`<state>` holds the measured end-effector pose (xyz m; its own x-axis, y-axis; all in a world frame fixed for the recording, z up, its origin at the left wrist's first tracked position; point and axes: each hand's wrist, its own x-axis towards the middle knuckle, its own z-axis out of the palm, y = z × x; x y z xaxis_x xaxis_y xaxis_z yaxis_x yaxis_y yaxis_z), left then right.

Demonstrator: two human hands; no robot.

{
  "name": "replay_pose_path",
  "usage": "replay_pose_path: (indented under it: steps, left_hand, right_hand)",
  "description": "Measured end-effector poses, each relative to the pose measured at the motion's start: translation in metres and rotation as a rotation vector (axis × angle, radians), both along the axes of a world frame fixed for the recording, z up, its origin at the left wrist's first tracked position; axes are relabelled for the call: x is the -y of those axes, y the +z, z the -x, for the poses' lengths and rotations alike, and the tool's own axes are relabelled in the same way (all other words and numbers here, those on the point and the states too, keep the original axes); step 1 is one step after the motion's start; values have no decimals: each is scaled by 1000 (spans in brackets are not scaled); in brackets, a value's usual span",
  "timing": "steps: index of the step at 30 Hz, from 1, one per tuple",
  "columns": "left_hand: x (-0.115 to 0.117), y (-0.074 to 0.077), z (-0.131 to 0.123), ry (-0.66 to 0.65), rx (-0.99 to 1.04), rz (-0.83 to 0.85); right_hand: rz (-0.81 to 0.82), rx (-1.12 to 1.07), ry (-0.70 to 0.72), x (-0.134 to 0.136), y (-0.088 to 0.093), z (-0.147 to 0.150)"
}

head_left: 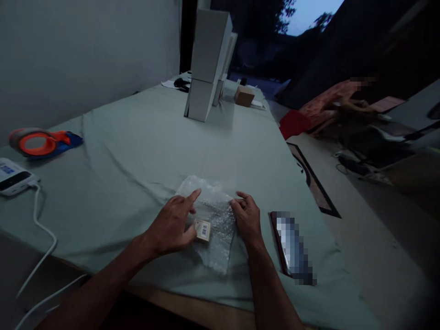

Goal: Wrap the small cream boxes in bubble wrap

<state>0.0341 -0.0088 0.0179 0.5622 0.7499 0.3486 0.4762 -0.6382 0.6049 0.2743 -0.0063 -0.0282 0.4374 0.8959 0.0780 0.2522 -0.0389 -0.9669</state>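
Note:
A small cream box [203, 230] with a barcode label lies on a clear sheet of bubble wrap [218, 254], near the front edge of the table. My left hand [173, 222] is beside the box, its thumb against the box's left side. Its index finger stretches forward over the wrap, apart from the thumb, and the other fingers are partly hidden. At the sheet's right edge, my right hand [248, 217] pinches the bubble wrap between thumb and fingers.
A phone [282, 247] lies right of my right hand. An orange and blue tape dispenser [44, 143] and a white device [15, 176] with a cable are on the left. Tall white boxes [208, 64] and a brown carton [244, 96] stand farther back on the cloth-covered table [144, 137].

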Motion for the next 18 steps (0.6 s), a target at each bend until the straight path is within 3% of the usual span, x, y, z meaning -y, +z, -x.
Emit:
replay_pose_path:
  steps: [4,8,11,13,16,18]
  left_hand:
    - [16,-6,23,4,-112,146]
    - [30,-13,44,-26,-327,196]
    - [29,-15,42,30,-309,137]
    - [24,-12,34,27,-203,94]
    - [14,-9,20,-49,-40,138]
    - [6,-11,12,-76,16,183]
  right_hand:
    - [-21,65,-2,-1,-7,-4]
    - [21,412,-48,-1,-12,-5]
    - [-81,714,-64,4,4,0]
    - [-169,776,-8,12,25,7]
    - [-126,639,349,31,54,21]
    - [-83,622,603,43,61,33]
